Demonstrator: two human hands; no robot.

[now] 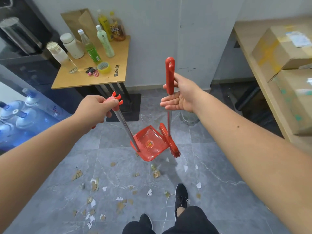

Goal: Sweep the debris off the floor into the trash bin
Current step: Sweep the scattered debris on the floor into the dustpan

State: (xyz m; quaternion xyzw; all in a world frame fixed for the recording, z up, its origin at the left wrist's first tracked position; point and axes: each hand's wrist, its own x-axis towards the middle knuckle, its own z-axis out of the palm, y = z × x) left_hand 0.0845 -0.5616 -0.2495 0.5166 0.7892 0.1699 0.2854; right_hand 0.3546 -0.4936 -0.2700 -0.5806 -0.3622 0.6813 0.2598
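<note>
Torn paper and cardboard debris [94, 184] litters grey floor [219, 166]; left hand [94, 108] grips dustpan [150, 144], right hand [180, 95] loosely holds broom [169, 76].

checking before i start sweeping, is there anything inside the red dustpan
The dustpan tray looks empty: only a round sticker on its inner face, no scraps. The debris lies on the floor. The left hand's handle pole crosses the tray's left edge, hiding a strip.

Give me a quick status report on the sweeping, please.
Left hand gripping dustpan handle. Right hand loosely holding broom. Debris unswept. Nothing in the way.
</note>
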